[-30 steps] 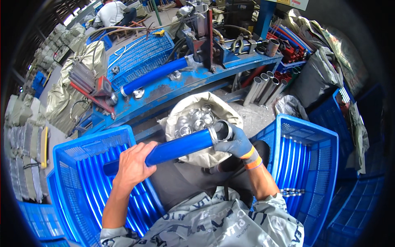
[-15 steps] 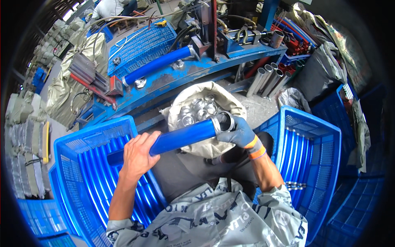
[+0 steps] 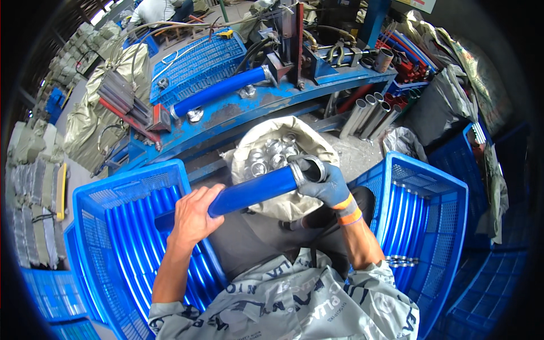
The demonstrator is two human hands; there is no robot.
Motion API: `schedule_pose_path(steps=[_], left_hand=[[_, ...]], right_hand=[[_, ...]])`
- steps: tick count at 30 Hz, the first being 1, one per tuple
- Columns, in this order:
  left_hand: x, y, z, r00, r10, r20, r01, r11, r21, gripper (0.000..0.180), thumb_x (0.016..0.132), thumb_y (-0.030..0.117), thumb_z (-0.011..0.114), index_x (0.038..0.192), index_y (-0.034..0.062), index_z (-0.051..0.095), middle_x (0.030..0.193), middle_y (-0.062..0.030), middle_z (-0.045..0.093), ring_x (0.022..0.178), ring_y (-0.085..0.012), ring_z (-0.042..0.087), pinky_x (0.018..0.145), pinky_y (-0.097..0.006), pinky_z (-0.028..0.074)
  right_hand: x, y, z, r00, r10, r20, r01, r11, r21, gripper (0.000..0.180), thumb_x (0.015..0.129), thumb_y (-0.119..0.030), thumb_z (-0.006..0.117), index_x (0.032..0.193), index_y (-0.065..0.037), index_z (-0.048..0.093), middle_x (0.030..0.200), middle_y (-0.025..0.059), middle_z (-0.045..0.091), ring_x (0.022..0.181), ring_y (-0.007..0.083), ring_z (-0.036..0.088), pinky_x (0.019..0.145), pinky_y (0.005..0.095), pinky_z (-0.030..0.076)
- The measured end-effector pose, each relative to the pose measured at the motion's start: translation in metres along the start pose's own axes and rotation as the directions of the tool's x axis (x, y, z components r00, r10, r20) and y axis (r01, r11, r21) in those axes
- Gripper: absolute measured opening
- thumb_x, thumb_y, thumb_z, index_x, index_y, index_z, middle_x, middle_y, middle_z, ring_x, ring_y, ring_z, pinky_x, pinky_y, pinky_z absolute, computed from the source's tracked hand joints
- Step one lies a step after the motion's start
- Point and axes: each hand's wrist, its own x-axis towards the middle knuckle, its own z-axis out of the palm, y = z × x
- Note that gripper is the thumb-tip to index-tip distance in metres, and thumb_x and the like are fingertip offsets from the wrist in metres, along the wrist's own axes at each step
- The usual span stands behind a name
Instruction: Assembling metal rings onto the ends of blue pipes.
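Observation:
My bare left hand (image 3: 197, 214) is wrapped round a blue tube (image 3: 255, 191), which slants up to the right above my lap. A silvery band (image 3: 297, 174) circles the tube's right end. In a grey glove with orange at the cuff, my right hand (image 3: 328, 186) grips a shiny metal ring (image 3: 315, 169) right beside that end. Whether the ring touches the band I cannot tell. Below and beyond the tube stands a pale sack (image 3: 249, 139) with loose metal rings (image 3: 275, 153) inside.
Blue crates with blue tubes flank me, a left crate (image 3: 85, 195) and a right crate (image 3: 462, 226). Ahead, a blue workbench (image 3: 226, 113) carries another blue tube (image 3: 221, 90) clamped lengthwise. Bare metal tubes (image 3: 368, 116) stand under its right end. A person (image 3: 153, 11) crouches far left.
The tube's left end has shifted slightly right along with my left hand. The ring has turned a little in my right fingers; both hands keep their grips.

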Motion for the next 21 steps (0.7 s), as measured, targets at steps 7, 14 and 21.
schedule_pose_path(steps=[7, 14, 21], left_hand=[[0.0, -0.002, 0.01, 0.999, -0.036, 0.035, 0.036, 0.999, 0.007, 0.075, 0.071, 0.014, 0.087, 0.144, 0.0085, 0.075, 0.115, -0.0135, 0.08, 0.105, -0.0377, 0.079, 0.094, -0.047, 0.064], [-0.023, -0.028, 0.024, 0.909, -0.417, -0.027, 0.272, 0.639, -0.72, 0.072, 0.089, 0.024, 0.095, 0.15, -0.0027, 0.066, 0.128, -0.0134, 0.078, 0.115, -0.028, 0.078, 0.103, -0.042, 0.061], [-0.023, -0.02, 0.034, 0.847, -0.532, -0.004, -0.205, -0.319, -0.925, 0.056, 0.115, 0.039, 0.075, 0.157, 0.0048, 0.064, 0.156, -0.021, 0.07, 0.145, -0.0366, 0.067, 0.128, -0.057, 0.049]], right_hand=[[-0.002, 0.028, -0.012, 0.999, 0.023, -0.026, -0.023, 1.0, -0.019, 0.061, 0.095, -0.001, 0.092, 0.153, 0.003, 0.072, 0.146, 0.0041, 0.076, 0.125, 0.0099, 0.07, 0.11, 0.03, 0.057], [0.005, 0.015, 0.001, 0.993, -0.034, -0.117, 0.064, 0.963, 0.261, 0.052, 0.123, -0.039, 0.059, 0.153, 0.002, 0.072, 0.155, 0.0118, 0.072, 0.13, 0.0233, 0.074, 0.117, 0.0405, 0.058], [-0.016, 0.024, 0.008, 1.0, 0.023, 0.022, -0.031, 0.64, 0.767, 0.071, 0.12, -0.053, 0.059, 0.162, 0.004, 0.061, 0.152, 0.0265, 0.072, 0.126, 0.0368, 0.077, 0.102, 0.0496, 0.068]])
